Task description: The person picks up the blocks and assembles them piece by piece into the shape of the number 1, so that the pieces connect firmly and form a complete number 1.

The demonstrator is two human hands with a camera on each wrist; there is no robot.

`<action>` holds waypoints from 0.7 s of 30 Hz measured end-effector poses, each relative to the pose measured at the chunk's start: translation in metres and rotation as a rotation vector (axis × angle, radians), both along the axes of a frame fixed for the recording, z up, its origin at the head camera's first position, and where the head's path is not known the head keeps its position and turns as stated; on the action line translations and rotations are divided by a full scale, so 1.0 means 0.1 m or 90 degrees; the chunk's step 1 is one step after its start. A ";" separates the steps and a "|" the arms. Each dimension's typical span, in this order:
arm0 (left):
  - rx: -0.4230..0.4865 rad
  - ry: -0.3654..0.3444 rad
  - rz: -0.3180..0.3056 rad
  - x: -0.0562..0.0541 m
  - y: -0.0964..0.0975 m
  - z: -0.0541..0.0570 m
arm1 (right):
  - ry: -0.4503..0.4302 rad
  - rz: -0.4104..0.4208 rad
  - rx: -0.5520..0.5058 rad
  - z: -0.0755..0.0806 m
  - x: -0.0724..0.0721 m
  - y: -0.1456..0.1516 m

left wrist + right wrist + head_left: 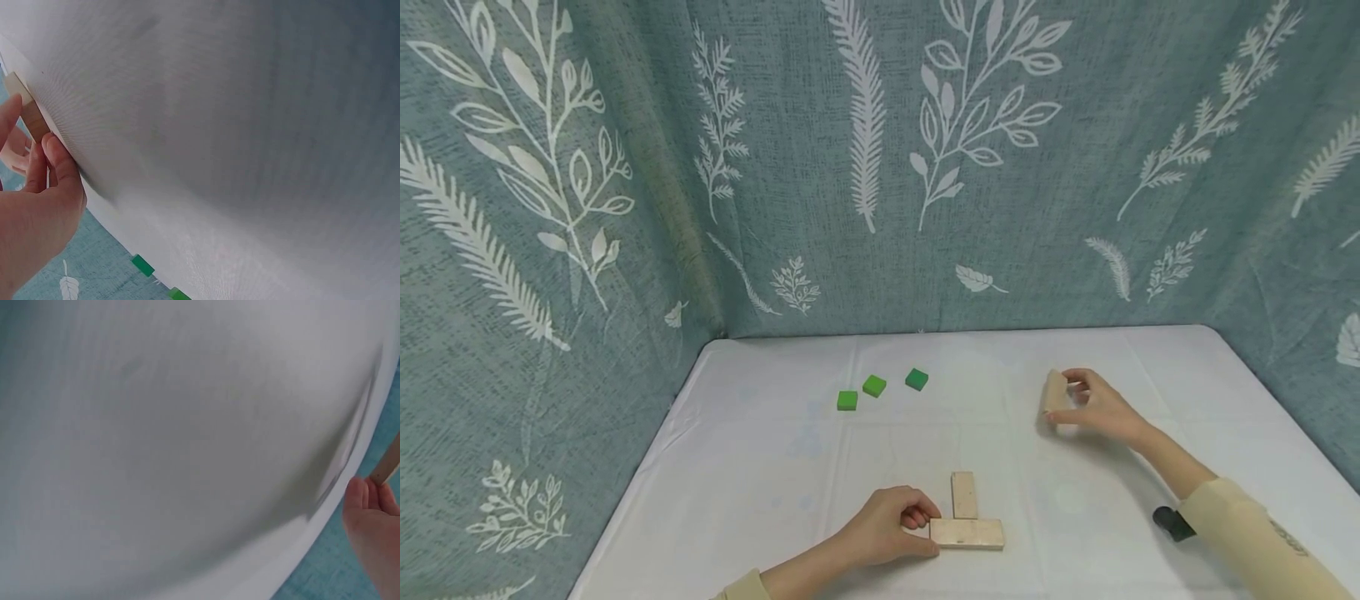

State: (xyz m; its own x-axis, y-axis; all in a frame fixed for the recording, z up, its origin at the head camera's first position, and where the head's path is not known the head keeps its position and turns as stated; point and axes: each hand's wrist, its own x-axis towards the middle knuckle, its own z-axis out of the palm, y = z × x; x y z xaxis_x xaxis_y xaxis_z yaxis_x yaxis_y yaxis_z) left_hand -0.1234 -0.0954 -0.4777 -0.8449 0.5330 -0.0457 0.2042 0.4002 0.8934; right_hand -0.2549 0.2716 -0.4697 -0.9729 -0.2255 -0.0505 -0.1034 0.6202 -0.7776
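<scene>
Near the front of the table, a pale wooden block point(966, 534) lies crosswise. My left hand point(887, 527) grips its left end between thumb and curled fingers. In the left wrist view, that hand point(44, 212) has its fingertips on the wooden block point(34, 119). A second wooden block point(964, 495) points away from me, its near end against the first one's far side. Farther back on the right, my right hand point(1101, 408) holds a third wooden block point(1055, 393) by its two ends, thumb at the near end. The right wrist view shows part of this block point(387, 465) at the fingertips.
Three small green tiles, a light one point(847, 401), another light one point(874, 385) and a darker one point(917, 379), lie at the back left of centre. A black object point(1172, 523) is beside the right sleeve. A patterned curtain point(895, 275) hangs behind the white table point(760, 433).
</scene>
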 end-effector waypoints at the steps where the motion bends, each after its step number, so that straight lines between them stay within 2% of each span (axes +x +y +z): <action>1: 0.001 -0.001 0.000 0.00 0.00 0.00 | -0.007 -0.001 -0.010 0.01 0.01 -0.02; 8: 0.002 0.007 0.000 0.01 0.00 0.01 | -0.046 -0.006 -0.063 0.03 0.08 -0.22; 21: 0.002 0.008 0.000 0.01 0.01 0.01 | -0.071 -0.013 -0.079 0.01 0.13 -0.59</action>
